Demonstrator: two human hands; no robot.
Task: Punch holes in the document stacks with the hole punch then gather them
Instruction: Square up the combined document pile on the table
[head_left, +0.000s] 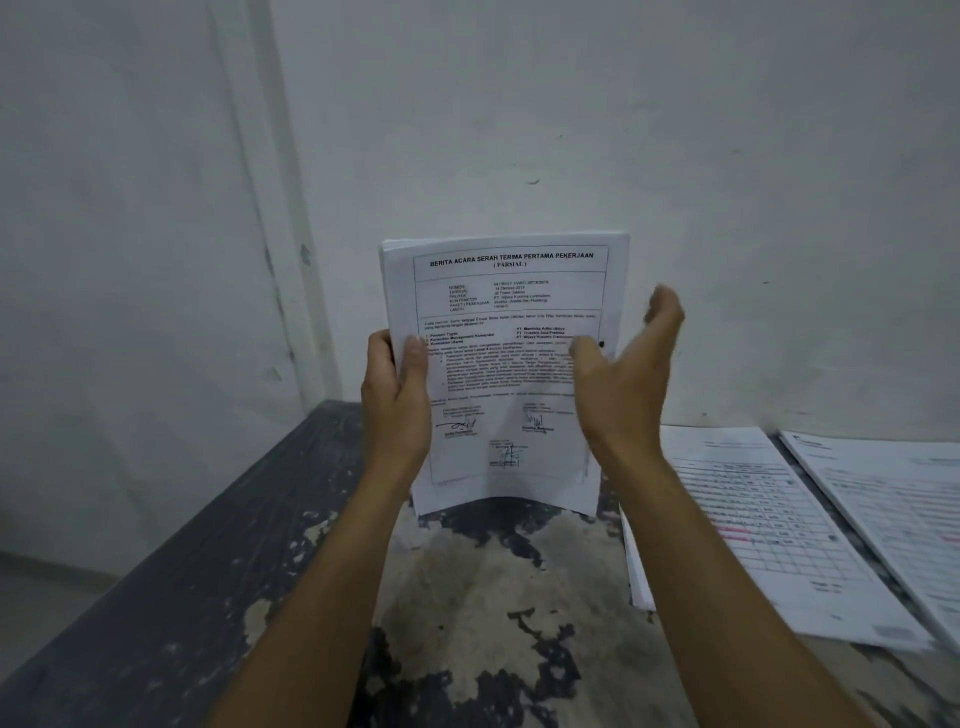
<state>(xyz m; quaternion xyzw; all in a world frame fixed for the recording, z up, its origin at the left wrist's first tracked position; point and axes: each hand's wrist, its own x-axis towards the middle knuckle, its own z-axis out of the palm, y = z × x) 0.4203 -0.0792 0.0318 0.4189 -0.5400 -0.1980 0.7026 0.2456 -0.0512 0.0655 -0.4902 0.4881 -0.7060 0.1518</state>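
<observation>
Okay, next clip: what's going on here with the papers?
A person holds a thick stack of white printed documents upright, its bottom edge on the worn dark table. The left hand grips its left edge; the right hand is open beside the right edge. Two more paper stacks lie flat to the right. No hole punch is visible.

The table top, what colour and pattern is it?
Dark grey table top, worn to mottled beige patches; shown in the head view.

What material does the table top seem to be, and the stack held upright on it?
Table top: probably painted wood, dark coat flaked into pale bare patches. Held stack: white printed office paper, layered sheet edges at its top; left hand grips it.
</observation>
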